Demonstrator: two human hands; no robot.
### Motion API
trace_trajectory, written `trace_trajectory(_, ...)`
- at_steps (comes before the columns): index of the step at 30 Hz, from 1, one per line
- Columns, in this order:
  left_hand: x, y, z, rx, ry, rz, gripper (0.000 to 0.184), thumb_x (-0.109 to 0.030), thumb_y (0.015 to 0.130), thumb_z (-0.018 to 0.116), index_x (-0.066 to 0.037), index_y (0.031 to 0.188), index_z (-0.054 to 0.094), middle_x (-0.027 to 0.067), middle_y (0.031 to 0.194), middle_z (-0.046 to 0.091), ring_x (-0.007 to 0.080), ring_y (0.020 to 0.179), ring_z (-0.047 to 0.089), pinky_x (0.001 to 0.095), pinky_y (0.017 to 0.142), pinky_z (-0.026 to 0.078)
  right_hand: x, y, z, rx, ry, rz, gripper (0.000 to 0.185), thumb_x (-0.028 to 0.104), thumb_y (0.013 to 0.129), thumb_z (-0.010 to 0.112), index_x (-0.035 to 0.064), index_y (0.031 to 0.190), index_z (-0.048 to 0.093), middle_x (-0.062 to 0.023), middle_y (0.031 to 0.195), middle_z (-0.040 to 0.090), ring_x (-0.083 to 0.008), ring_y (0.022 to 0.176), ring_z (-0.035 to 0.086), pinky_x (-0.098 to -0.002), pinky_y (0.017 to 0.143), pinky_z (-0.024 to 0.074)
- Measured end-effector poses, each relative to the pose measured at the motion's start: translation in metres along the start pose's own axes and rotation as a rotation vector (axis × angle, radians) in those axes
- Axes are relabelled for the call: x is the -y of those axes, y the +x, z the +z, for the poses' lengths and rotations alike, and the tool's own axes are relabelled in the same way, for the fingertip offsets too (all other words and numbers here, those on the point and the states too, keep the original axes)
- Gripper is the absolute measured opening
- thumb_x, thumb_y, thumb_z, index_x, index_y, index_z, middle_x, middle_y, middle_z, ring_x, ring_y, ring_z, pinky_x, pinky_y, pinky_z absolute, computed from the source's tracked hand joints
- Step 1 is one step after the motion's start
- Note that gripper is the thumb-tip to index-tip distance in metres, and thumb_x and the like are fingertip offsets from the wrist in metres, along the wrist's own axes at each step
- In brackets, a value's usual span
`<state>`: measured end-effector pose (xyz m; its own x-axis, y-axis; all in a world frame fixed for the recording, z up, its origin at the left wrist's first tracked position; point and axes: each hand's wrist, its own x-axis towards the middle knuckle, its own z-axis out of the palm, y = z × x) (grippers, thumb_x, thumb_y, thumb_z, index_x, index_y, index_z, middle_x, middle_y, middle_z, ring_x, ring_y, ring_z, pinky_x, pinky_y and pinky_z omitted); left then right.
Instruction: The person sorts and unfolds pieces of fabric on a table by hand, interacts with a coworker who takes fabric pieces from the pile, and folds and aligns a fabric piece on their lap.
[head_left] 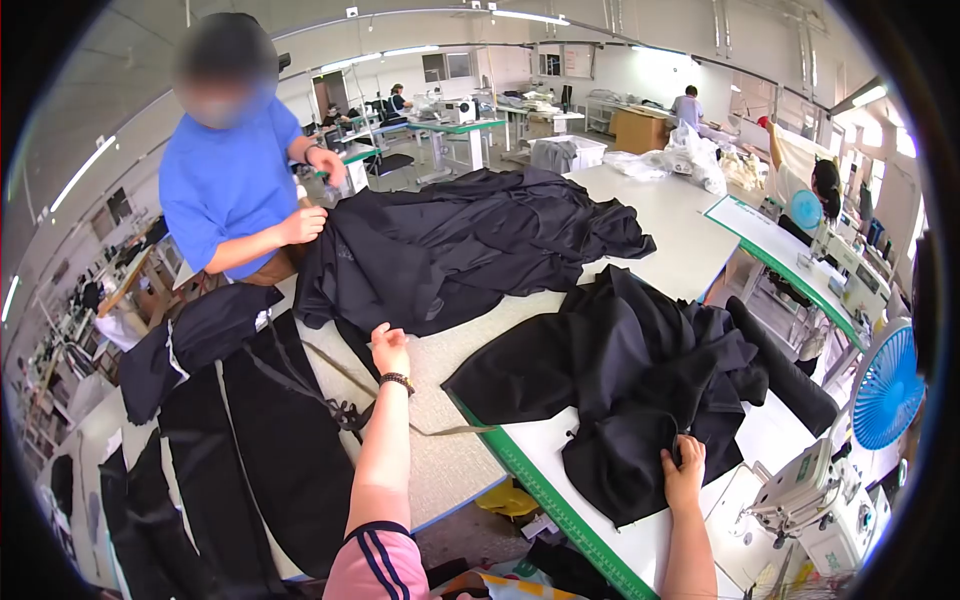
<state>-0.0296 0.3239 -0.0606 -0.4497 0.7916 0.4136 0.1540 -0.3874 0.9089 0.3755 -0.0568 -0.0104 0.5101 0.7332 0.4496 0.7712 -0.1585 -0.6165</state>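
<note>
My left hand (390, 352) is over the pale table at the near edge of a large heap of black fabric (450, 240). Its fingers are loosely bent and apart, and nothing shows between them. My right hand (685, 470) pinches the near part of a second crumpled black cloth (620, 360), thumb on one side and fingers on the other. That cloth lies across the pale table and the white sewing table with a green edge. Across from me, a person in a blue shirt (220, 180) has one hand on the far-left end of the large heap.
Flat black fabric pieces (290, 410) and a strap (345, 375) lie at my left. A dark roll (785, 370), a sewing machine (810, 490) and a blue fan (888, 385) stand at my right. Other workers and sewing tables fill the background.
</note>
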Motion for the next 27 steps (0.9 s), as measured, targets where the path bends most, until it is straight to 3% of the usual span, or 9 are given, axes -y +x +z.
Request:
trace_trajectory(6, -0.013, -0.004, -0.003, 0.045, 0.074, -0.015, 0.029, 0.006, 0.083, 0.058, -0.003, 0.11, 0.055, 0.0047, 0.082, 0.063, 0.0125, 0.075, 0.061, 0.0252, 0.07, 0.051, 0.0, 0.0, -0.001, 0.006, 0.001, 0.01, 0.025, 0.001, 0.071, 0.068, 0.0001, 0.093, 0.058, -0.0113, 0.101, 0.06, -0.0315, 0.1, 0.051, -0.0378, 0.088, 0.0412)
trace_trajectory(10, -0.012, -0.005, -0.002, 0.042, 0.129, 0.053, 0.022, 0.004, 0.08, 0.06, -0.005, 0.101, 0.061, 0.004, 0.081, 0.064, 0.0122, 0.074, 0.061, 0.0257, 0.071, 0.05, -0.003, 0.001, 0.0, 0.01, 0.006, -0.003, 0.024, 0.001, 0.071, 0.067, 0.0001, 0.092, 0.058, -0.0112, 0.1, 0.06, -0.0314, 0.099, 0.051, -0.0381, 0.088, 0.0409)
trace_trajectory(15, -0.013, -0.006, -0.002, 0.071, 0.167, 0.023, 0.021, 0.009, 0.08, 0.055, -0.003, 0.096, 0.062, 0.0044, 0.084, 0.064, 0.0121, 0.079, 0.061, 0.0243, 0.075, 0.05, -0.004, 0.0, 0.001, -0.003, 0.002, -0.016, 0.023, 0.001, 0.07, 0.067, 0.0002, 0.092, 0.057, -0.0115, 0.099, 0.06, -0.0317, 0.097, 0.051, -0.0381, 0.087, 0.0408)
trace_trajectory(18, -0.002, -0.003, -0.002, 0.049, 0.173, 0.095, 0.019, 0.001, 0.079, 0.062, -0.006, 0.097, 0.063, 0.0066, 0.083, 0.065, 0.0149, 0.073, 0.062, 0.0276, 0.069, 0.051, -0.006, 0.0, 0.001, -0.005, -0.004, -0.017, 0.024, 0.001, 0.07, 0.067, 0.0001, 0.092, 0.057, -0.0115, 0.098, 0.06, -0.0318, 0.097, 0.051, -0.0382, 0.087, 0.0409)
trace_trajectory(27, -0.019, -0.011, -0.004, 0.034, 0.32, 0.11, 0.02, -0.001, 0.078, 0.064, -0.006, 0.097, 0.063, 0.0069, 0.084, 0.065, 0.0185, 0.075, 0.063, 0.0307, 0.071, 0.051, -0.004, 0.0, 0.001, -0.012, 0.018, 0.002, 0.022, 0.0, 0.07, 0.066, 0.0002, 0.09, 0.057, -0.0116, 0.097, 0.059, -0.0314, 0.096, 0.051, -0.0383, 0.086, 0.0405)
